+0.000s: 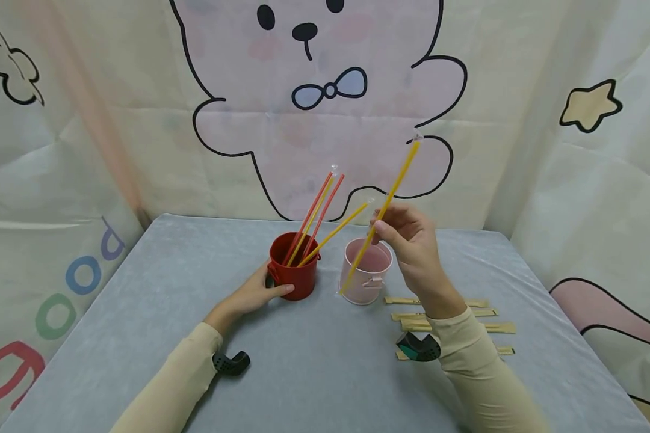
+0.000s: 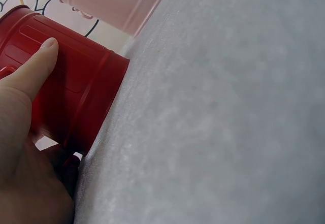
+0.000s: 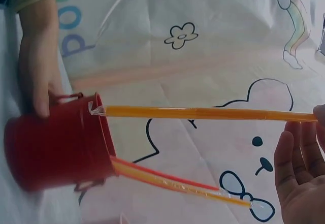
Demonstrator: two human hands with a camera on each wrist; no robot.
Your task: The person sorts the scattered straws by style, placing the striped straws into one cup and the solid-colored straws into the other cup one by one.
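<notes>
My left hand grips the lower left side of a small red bucket, thumb across its front, as the left wrist view also shows. Red and yellow straws in clear wrappers lean inside this bucket. Between thumb and fingers, my right hand pinches a long yellow straw, also wrapped. It slants up to the right, its lower part in front of a pink bucket in the head view. In the right wrist view the red bucket is seen sideways, with a yellow straw stretching from the hand's fingertips toward its rim.
Several thin paper-wrapped sticks lie on the table right of the pink bucket, partly under my right forearm. A grey-blue cloth covers the table. Behind it hangs a curtain printed with a cartoon bear.
</notes>
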